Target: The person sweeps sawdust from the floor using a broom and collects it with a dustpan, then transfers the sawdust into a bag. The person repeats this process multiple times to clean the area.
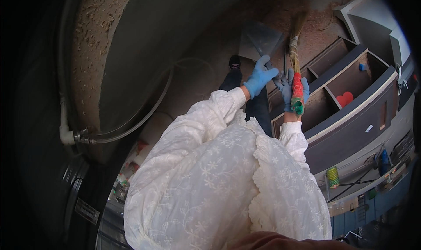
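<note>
My left hand (259, 78), in a blue glove, is closed at the near end of a grey metal dustpan (262, 37); its fingers hide most of the grip. The pan stretches away from me, low over the floor. Just to the right, my right hand (287, 91), in a worn grey-blue glove, holds a straw broom (297, 84) by its handle. Red and green wrapping covers that handle, and its open butt points toward me. Blurred bristles point away, over the reddish dusty floor (322, 24).
A dark compartmented wooden drawer unit (337, 114) stands close on the right, with a red piece (345, 99) and a small blue piece (362, 67) inside. A yellow-green spool (333, 177) sits lower right. On the left, a clear hose (164, 90) loops from a dark machine. My shoe (234, 62) is beside the dustpan.
</note>
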The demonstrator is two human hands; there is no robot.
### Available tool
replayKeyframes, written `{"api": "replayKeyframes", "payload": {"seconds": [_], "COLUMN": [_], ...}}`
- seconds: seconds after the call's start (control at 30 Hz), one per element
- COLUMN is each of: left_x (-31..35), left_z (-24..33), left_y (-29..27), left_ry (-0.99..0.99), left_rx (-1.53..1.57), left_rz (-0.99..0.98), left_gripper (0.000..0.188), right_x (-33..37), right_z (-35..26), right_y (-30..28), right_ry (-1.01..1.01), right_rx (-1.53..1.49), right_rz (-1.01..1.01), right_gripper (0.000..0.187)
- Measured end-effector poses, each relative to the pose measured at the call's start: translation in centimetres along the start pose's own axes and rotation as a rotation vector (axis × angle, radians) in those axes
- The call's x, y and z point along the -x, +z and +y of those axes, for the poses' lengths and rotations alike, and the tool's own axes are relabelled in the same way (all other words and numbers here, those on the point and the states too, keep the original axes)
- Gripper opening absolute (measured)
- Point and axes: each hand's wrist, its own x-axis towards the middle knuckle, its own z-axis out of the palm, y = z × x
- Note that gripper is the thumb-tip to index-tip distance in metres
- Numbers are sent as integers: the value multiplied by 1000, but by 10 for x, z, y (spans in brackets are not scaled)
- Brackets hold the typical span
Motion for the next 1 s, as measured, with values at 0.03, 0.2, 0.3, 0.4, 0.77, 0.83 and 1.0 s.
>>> {"api": "replayKeyframes", "payload": {"seconds": [0.03,0.2,0.3,0.4,0.77,0.83,1.0], "left_x": [2,13,12,7,-43,-67,-82], "left_z": [1,2,6,12,64,59,-10], "left_y": [-1,-3,-2,-3,-153,-217,-348], "left_ry": [-3,-41,-24,-37,126,-63,-28], "left_rx": [4,57,33,50,-1437,-1626,-1551], "left_rz": [18,22,10,-35,191,217,911], "left_gripper": [74,74,73,72,65,60,45], "right_x": [-4,-16,-17,-19,-28,-27,-21], "right_z": [2,0,-5,-6,-4,-9,-7], "right_y": [-2,-3,4,9,7,8,6], "right_ry": [-11,-43,-34,23,-3,-5,29], "right_rx": [-22,186,188,96,-66,-71,-71], "right_rz": [18,92,64,-21,-8,0,-37], "right_gripper": [48,45,48,51,49,48,49]}}
